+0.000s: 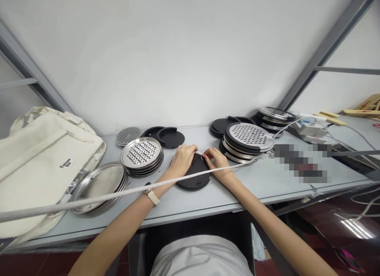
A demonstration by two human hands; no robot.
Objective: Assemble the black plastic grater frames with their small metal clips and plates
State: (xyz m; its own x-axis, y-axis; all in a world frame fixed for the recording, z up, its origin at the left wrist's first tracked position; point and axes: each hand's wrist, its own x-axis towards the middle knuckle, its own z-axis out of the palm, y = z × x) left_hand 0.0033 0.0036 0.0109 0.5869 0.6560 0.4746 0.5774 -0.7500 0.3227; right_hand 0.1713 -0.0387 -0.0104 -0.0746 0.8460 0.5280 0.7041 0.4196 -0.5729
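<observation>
In the head view a black round plastic disc [194,182] lies flat on the table in front of me. Over its far edge, my left hand [183,159] pinches one end of a small shiny metal wire piece [198,153]. My right hand [218,161] has its fingertips closed at the other end, near a little loop. The exact kind of this piece is too small to make out. To the left of my hands stands a stack of round metal grater plates [141,153]. On the right, a stack of graters with black rims [247,139] is close to my right hand.
Plain metal discs [99,185] are stacked at the left beside a cream canvas bag [38,161]. More black discs [170,137] lie near the wall. A white cable [118,193] crosses in front of my forearms. Further rimmed graters [274,116] stand at the back right.
</observation>
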